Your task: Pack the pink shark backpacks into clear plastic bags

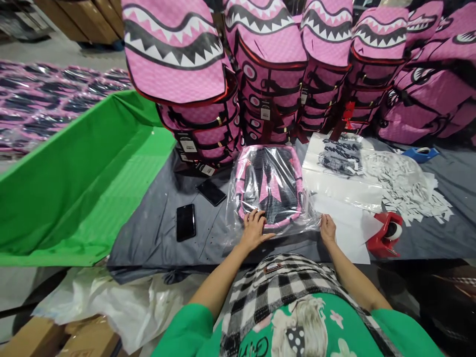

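Observation:
A pink and black backpack [270, 183] lies flat on the grey table cover [156, 233] inside a clear plastic bag [238, 198]. My left hand [255, 229] rests flat on the bag's near edge, fingers spread over the backpack's bottom. My right hand [327, 229] is at the bag's near right corner, fingers curled down on the plastic film; whether it pinches the film is unclear.
Stacks of pink shark-mouth backpacks [267, 64] fill the back of the table. Two black phones [185, 221] lie to the left. A red tape dispenser [386, 233], plastic bags [342, 178] and paper slips [405, 188] are at the right. A green cloth bin [74, 183] stands left.

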The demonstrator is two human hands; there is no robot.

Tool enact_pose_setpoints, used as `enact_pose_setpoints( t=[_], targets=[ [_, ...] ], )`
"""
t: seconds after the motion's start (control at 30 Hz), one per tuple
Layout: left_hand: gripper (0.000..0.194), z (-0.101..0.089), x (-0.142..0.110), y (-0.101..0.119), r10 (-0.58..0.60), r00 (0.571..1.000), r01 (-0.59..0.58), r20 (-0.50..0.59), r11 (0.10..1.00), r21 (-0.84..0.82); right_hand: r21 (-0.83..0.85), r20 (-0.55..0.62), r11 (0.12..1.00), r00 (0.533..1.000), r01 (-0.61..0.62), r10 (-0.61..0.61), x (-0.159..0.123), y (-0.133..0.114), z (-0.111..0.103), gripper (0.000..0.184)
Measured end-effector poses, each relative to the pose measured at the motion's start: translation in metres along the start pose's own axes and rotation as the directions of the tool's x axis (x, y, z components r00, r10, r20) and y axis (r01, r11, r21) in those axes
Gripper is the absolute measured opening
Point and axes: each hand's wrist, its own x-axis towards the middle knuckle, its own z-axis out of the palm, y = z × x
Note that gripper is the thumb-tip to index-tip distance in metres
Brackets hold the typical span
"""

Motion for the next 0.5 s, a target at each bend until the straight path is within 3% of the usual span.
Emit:
enact_pose_setpoints(
  t=[0.13,0.33,0.5],
  targets=[
    [0.027,0.003,0.009,-0.002,0.008,0.995,-0.006,0.096,1.000,-0.027,0.044,0.002,0.999,1.000,-0.008,0.008,-0.002,0.000,0.000,0.067],
    [0.012,-0.004,0.014,-0.015,-0.118,0.977,0.152,0.177,0.970,-0.190,0.078,-0.023,0.997,1.000,-0.010,0.012,-0.004,0.002,-0.003,0.064],
    [0.020,-0.004,0.036,-0.024,-0.132,0.965,0.189,0.228,0.950,-0.250,0.102,-0.056,0.994,0.998,-0.031,0.037,0.005,0.008,-0.002,0.063]
  ],
)
